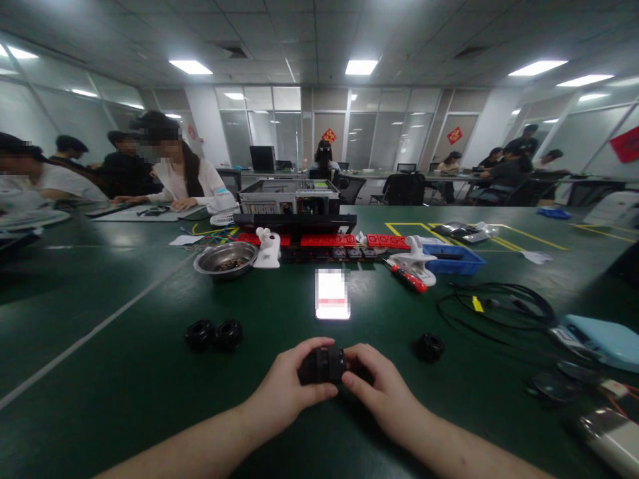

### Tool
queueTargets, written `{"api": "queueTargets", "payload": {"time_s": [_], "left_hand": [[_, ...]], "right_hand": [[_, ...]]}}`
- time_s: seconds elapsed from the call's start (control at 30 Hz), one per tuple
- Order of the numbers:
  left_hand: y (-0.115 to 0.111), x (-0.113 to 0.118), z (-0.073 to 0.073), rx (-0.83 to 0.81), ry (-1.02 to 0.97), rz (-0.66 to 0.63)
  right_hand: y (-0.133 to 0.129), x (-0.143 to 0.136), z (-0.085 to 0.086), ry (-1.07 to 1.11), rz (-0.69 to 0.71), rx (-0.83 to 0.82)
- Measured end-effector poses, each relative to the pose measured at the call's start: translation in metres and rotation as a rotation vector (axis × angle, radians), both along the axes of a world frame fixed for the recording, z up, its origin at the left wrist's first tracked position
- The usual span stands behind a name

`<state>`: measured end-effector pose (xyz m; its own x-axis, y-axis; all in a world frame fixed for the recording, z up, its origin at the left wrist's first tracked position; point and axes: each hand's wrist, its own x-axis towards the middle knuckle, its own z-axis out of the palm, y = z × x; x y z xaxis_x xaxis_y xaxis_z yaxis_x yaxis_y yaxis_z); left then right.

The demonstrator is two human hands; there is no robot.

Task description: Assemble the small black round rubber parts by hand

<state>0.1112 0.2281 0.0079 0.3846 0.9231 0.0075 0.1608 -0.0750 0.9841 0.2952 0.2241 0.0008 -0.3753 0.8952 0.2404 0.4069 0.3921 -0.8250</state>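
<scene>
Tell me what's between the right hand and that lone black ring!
Just green table lies between the right hand and the lone black ring, in the head view.

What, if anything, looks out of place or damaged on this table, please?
Nothing stands out as spilled or damaged; the black cable merely lies in loose, untidy loops on the right of the green table.

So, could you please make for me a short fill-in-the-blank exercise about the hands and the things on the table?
The left hand and the right hand hold one part, whose colour is ____.
The black rings lying side by side, left of the hands, number ____.
From the camera, the metal bowl stands to the ____ of the lit screen.
The tray near the screwdriver is coloured ____.

Missing words: black; two; left; blue.
</scene>
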Motion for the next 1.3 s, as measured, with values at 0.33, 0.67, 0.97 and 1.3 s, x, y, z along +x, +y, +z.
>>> {"api": "queueTargets", "payload": {"time_s": [0.33,0.67,0.97,1.3], "left_hand": [[0.001,-0.001,0.004,-0.014,-0.031,-0.041],[-0.004,0.004,0.010,-0.003,0.096,0.032],[-0.001,0.001,0.004,0.001,0.100,-0.039],[-0.001,0.000,0.008,-0.024,0.054,-0.032]], "right_hand": [[-0.009,0.004,0.004,-0.050,0.076,0.123],[0.000,0.005,0.000,-0.013,0.021,-0.016],[0.003,0.003,-0.002,-0.071,0.009,-0.037],[-0.006,0.005,0.004,-0.053,0.061,0.106]]}}
